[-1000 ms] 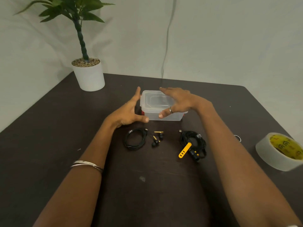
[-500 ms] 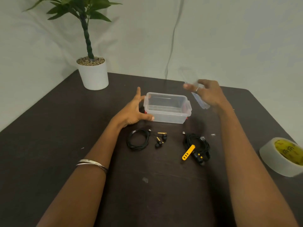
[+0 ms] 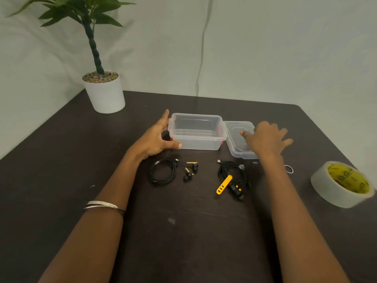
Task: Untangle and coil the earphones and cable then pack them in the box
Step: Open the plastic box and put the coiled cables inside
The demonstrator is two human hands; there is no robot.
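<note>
A clear plastic box (image 3: 196, 142) stands open and empty mid-table. My left hand (image 3: 158, 137) cups its left end, thumb along the front wall, fingers straight. The clear lid (image 3: 237, 137) lies flat on the table just right of the box. My right hand (image 3: 265, 137) rests over it with fingers spread. In front of the box lie black earphones (image 3: 163, 170) coiled in a loop, their yellow-stemmed buds (image 3: 190, 170) beside it. To their right is a black cable (image 3: 233, 174) bundled with a yellow strap (image 3: 224, 184).
A potted plant in a white pot (image 3: 105, 94) stands at the back left corner. A roll of tape (image 3: 342, 183) sits at the right edge, with a small ring (image 3: 288, 169) on the dark table (image 3: 183, 231) near my right forearm. A wire hangs down the wall behind.
My right hand lifted the lid off the box, carried it to the right and set it down flat beside the box. My left hand stayed at the box's left end.
</note>
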